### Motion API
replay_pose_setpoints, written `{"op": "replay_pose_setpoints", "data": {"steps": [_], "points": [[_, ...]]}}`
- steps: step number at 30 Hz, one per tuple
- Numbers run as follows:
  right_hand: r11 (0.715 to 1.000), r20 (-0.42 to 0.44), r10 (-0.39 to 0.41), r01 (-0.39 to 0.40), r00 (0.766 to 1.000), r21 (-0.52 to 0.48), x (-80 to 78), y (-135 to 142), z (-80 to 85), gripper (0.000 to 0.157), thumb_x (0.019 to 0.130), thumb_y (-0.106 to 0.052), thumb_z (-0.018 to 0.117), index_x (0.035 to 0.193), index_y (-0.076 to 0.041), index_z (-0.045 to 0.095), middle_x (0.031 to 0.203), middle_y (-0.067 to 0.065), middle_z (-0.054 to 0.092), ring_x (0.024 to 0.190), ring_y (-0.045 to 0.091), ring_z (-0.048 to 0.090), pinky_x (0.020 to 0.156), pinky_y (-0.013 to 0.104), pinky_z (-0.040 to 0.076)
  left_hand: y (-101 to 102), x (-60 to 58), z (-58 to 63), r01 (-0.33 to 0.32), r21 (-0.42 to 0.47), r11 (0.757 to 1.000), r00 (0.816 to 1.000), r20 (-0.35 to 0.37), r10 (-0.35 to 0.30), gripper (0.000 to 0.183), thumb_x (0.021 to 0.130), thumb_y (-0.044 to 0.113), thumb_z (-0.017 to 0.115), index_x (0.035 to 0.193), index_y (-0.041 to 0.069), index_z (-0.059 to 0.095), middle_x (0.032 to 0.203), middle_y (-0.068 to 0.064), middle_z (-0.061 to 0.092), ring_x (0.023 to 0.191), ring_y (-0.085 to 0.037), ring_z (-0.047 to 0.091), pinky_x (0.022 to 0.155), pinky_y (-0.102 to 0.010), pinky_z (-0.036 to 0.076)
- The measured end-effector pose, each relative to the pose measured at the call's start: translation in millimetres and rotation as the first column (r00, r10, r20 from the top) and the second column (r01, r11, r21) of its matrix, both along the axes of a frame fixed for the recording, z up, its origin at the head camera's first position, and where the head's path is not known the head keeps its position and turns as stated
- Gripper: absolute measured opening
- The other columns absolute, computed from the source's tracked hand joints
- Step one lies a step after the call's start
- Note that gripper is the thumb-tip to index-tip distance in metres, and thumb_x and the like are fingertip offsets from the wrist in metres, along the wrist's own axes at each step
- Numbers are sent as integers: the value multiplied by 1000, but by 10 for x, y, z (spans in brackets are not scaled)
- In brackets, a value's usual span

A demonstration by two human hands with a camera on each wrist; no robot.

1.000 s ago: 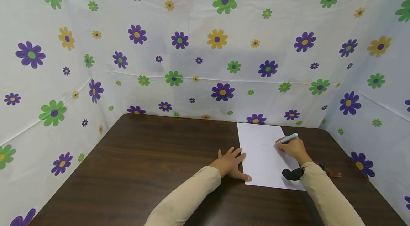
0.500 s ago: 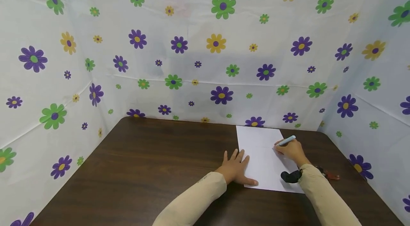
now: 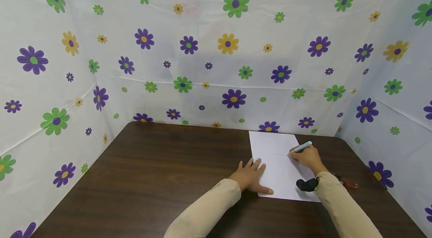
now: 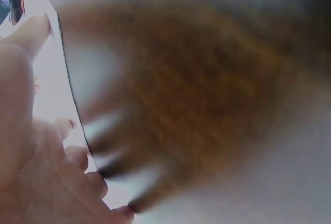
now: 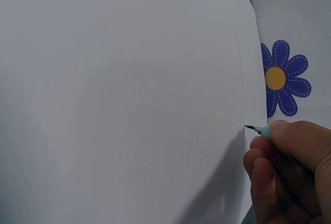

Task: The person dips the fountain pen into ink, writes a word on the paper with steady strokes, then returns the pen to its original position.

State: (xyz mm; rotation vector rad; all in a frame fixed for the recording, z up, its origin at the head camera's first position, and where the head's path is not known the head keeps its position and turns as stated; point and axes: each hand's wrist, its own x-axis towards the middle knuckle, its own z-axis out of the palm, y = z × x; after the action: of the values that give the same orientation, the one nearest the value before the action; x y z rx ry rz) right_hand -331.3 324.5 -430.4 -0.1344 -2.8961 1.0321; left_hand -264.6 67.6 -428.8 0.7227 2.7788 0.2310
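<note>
A sheet of white paper (image 3: 276, 178) lies on the dark wood table's right half. My left hand (image 3: 249, 176) rests spread on the paper's left edge, its thumb near the bottom corner; the left wrist view shows this hand (image 4: 46, 167) from the palm side. Over the paper's right side, my right hand (image 3: 308, 158) pinches a light blue pen (image 3: 303, 146) between thumb and fingers. In the right wrist view the pen's dark tip (image 5: 251, 127) touches the sheet at the end of a thin straight line (image 5: 241, 74). The curled fingers hide part of the pen.
Dark table (image 3: 162, 170) surface extends to the left of the paper. A white cloth with printed flowers (image 3: 202, 62) walls in the back and both sides. A black strap-like piece (image 3: 307, 184) sits at the right wrist, with a reddish item (image 3: 350, 184) beyond the sleeve.
My left hand has slid right, farther onto the paper. The right hand keeps its hold on the pen, with its tip in nearly the same place. The head view has shifted slightly.
</note>
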Motion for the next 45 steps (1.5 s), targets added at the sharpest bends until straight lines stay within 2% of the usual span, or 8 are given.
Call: {"op": "replay_pose_setpoints", "data": {"steps": [5,10,17,23,26,30,37,45], "points": [[1000,-11,0,1,1000,3,-4,-2,-8,24,83,-18,72,98,0,74,94,18,71,79,25,60,64,33,50,-29,-27,45,25,-37,999,1000,-17,-26,92,78,72,58,153,29,25,160,8,16,148,-14,10,118,-43,13],[1000,-4,-18,18,1000,-5,-1,-12,-18,24,84,-19,71,98,0,73,93,17,71,79,25,60,67,35,51,-43,-46,42,60,-29,998,998,8,-60,92,81,71,55,154,27,22,161,10,11,148,-14,9,118,-43,12],[998,-71,-56,56,996,-2,-14,-26,-72,24,82,-22,73,93,0,74,78,8,71,72,20,58,60,29,44,-52,-54,32,68,-32,997,998,17,-67,89,82,72,53,154,30,21,160,12,12,148,-13,9,118,-43,10],[972,-121,-164,140,979,-187,-93,-154,-115,29,84,-24,73,99,1,73,73,1,71,62,5,61,55,20,47,-52,-55,18,69,-32,997,998,6,-69,88,81,72,53,153,31,23,160,12,14,147,-12,10,118,-43,12],[961,-128,-188,156,974,-229,-132,-231,-94,28,85,-22,72,99,3,71,73,1,71,60,3,62,55,17,48,-51,-61,10,74,-29,997,997,10,-73,88,81,73,53,153,31,23,160,12,14,147,-12,10,118,-44,11],[956,-117,-225,196,967,-217,-178,-327,-43,27,84,-21,73,97,2,72,70,0,71,60,5,61,59,22,46,-57,-80,12,76,-32,997,997,16,-75,89,81,74,52,153,32,22,160,12,13,148,-13,9,118,-44,11],[957,-127,-271,253,954,-143,-215,-400,-32,25,80,-22,74,90,1,73,68,5,70,77,27,63,72,43,45,-46,-109,-20,77,-43,996,997,18,-77,88,81,75,50,153,34,20,160,14,12,148,-11,8,118,-44,10],[954,-119,-282,265,952,-142,-229,-419,-54,25,80,-22,74,93,0,74,75,8,71,83,30,61,72,43,44,-56,-86,-3,81,-34,996,996,24,-80,88,82,74,50,153,33,21,160,13,12,148,-12,8,118,-44,10]]}}
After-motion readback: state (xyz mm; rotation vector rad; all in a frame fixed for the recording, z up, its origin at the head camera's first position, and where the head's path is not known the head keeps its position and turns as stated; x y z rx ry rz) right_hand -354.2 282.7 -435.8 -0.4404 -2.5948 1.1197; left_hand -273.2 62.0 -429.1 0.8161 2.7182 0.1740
